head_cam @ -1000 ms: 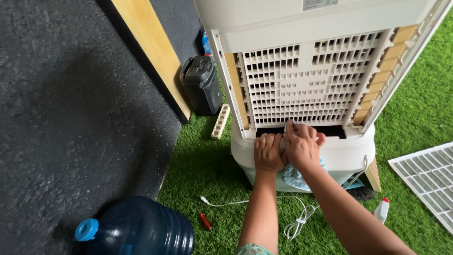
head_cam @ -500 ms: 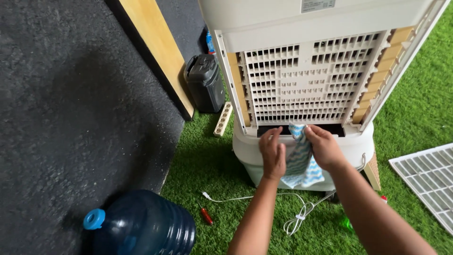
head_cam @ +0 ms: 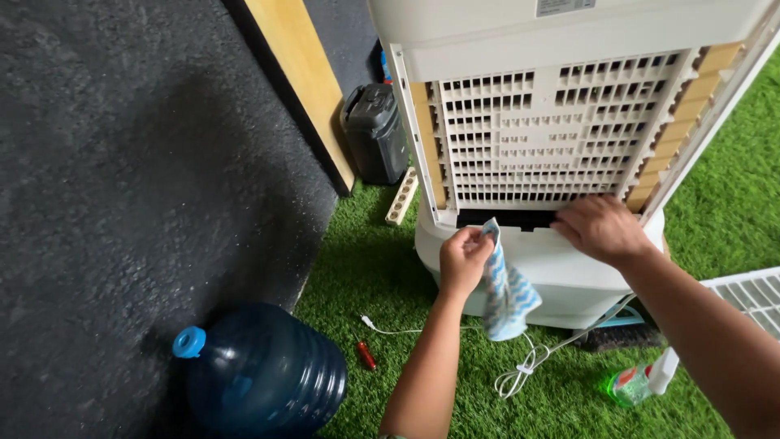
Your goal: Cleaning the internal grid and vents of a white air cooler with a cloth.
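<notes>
A white air cooler [head_cam: 561, 268] stands on green turf, its back grille [head_cam: 552, 134] facing me. My left hand [head_cam: 461, 260] grips a blue-and-white striped cloth [head_cam: 505, 289] that hangs down in front of the cooler's base. Over to the right, my right hand [head_cam: 600, 229] rests with fingers bent on the lower edge of the grille, beside a dark slot [head_cam: 504, 218].
A big blue water jug [head_cam: 264, 375] lies at lower left. A white cable [head_cam: 520, 370], a red screwdriver [head_cam: 366, 355] and a green spray bottle [head_cam: 638, 382] lie on the turf. A removed white grille panel [head_cam: 751, 293] is at right. A dark bin [head_cam: 375, 130] and power strip [head_cam: 402, 195] sit behind.
My hands have separated: the left drew the cloth out of the slot and down to the left, the right slid rightward along the grille's lower edge. The view moved closer.
</notes>
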